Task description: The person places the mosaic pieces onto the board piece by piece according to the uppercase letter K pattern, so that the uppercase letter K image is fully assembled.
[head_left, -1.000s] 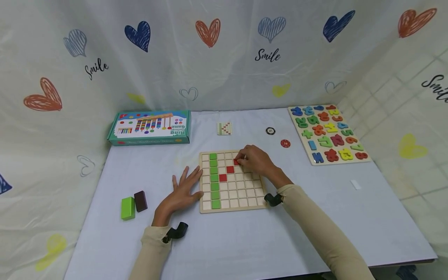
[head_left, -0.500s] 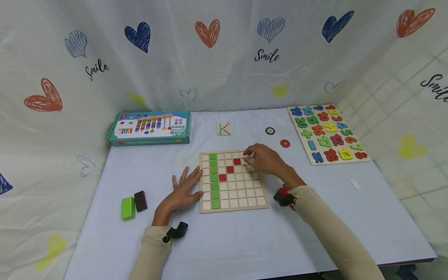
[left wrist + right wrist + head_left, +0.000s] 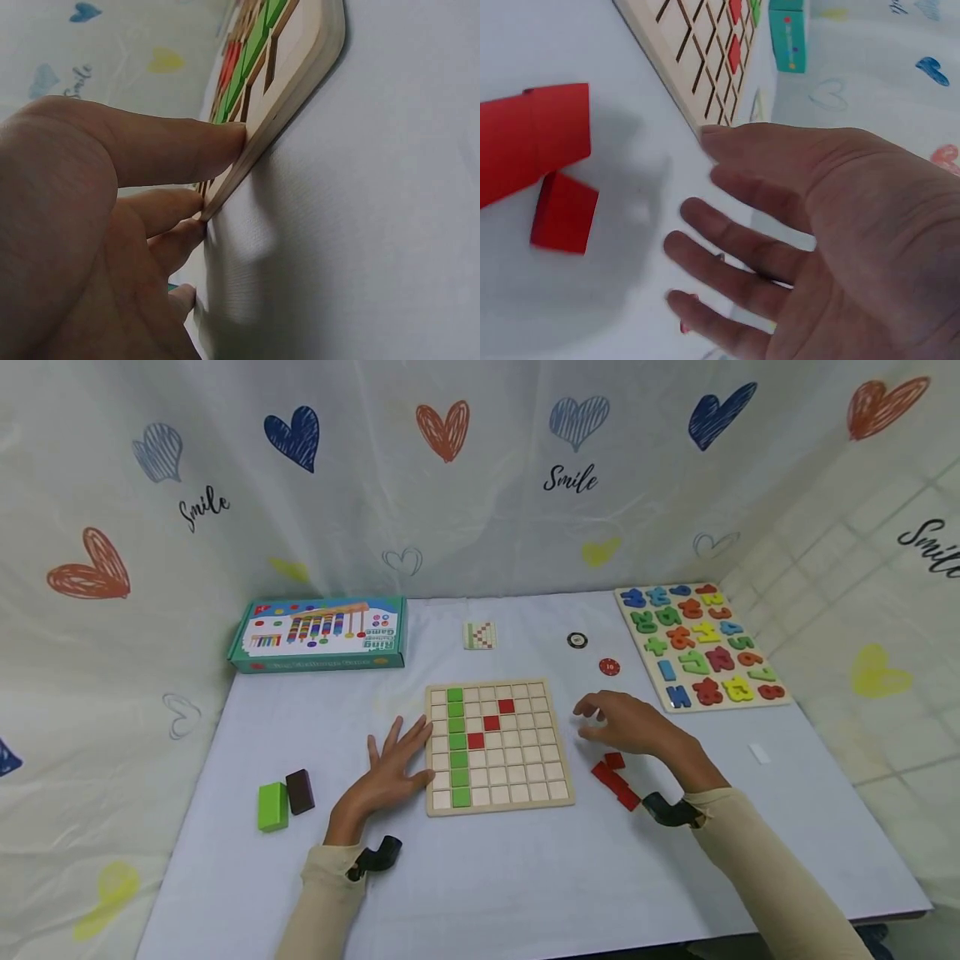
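A wooden grid board [image 3: 501, 811] lies mid-table, with a column of green tiles [image 3: 458, 742] and a diagonal of red tiles [image 3: 491, 723] among pale squares. My left hand [image 3: 386, 777] rests at its left side, fingers spread. In the left wrist view, the thumb and fingertips [image 3: 225, 142] touch the board's edge. My right hand [image 3: 630, 722] hovers off the board's right side with loosely bent fingers, holding nothing. Just below it, several loose red tiles [image 3: 614, 761] lie on the cloth. The right wrist view shows one red tile [image 3: 564, 217] close beside others.
Behind the board are a boxed ring game [image 3: 318, 635], a pattern card [image 3: 480, 635], a black chip [image 3: 577, 641] and a red chip [image 3: 610, 667]. A letter puzzle [image 3: 735, 707] lies back right. Green [image 3: 273, 807] and dark brown [image 3: 300, 792] blocks stand left.
My right hand has let go of the topmost red tile in the grid and moved right, off the board, uncovering the loose red tiles. The left hand has stayed in place.
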The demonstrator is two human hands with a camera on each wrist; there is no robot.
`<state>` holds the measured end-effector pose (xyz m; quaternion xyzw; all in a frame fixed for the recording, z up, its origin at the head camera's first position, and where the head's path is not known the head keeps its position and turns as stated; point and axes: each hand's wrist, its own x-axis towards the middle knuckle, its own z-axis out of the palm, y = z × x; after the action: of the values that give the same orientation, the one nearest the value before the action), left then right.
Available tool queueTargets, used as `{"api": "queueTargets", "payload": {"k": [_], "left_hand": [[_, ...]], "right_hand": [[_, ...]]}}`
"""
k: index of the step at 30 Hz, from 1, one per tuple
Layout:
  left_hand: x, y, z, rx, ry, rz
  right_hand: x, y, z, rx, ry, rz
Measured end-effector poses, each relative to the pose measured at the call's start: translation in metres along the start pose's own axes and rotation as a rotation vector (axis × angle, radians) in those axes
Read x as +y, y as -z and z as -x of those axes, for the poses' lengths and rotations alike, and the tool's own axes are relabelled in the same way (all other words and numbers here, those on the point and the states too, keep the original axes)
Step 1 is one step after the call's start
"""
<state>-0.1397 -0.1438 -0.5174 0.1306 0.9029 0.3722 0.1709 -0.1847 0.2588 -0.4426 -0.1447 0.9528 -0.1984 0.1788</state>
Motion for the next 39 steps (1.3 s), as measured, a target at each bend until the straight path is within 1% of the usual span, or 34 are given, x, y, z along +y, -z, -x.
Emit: {"api": "queueTargets", "payload": {"k": [4,7,9,13,18,23,31,35,39], "left_hand": [[-0.001,-0.001,0.001,0.009,-0.009,0.009],[-0.001,-0.001,0.001,0.009,-0.009,0.008],[-0.001,-0.001,0.001,0.006,-0.014,0.010],[0.000,0.000,0.000,-0.004,-0.018,0.012],[0.000,0.000,0.001,-0.008,-0.013,0.013],[-0.003,0.000,0.000,-0.019,-0.002,0.002],[-0.004,-0.001,-0.002,-0.014,0.005,-0.003],[-0.004,-0.001,-0.001,-0.012,0.008,-0.002],[-0.003,-0.001,0.000,-0.012,0.013,-0.003]], "right_hand": [[0.006,0.004,0.018,-0.082,-0.074,0.027],[0.011,0.005,0.029,-0.120,-0.113,0.058],[0.015,0.005,0.035,-0.126,-0.121,0.077],[0.022,-0.001,0.042,-0.100,-0.109,0.087],[0.026,-0.008,0.042,-0.056,-0.089,0.071],[0.030,-0.010,0.040,-0.043,-0.072,0.045],[0.038,-0.011,0.039,-0.043,-0.075,-0.042],[0.039,-0.010,0.037,-0.051,-0.055,-0.095],[0.038,-0.006,0.032,-0.017,-0.026,-0.131]]}}
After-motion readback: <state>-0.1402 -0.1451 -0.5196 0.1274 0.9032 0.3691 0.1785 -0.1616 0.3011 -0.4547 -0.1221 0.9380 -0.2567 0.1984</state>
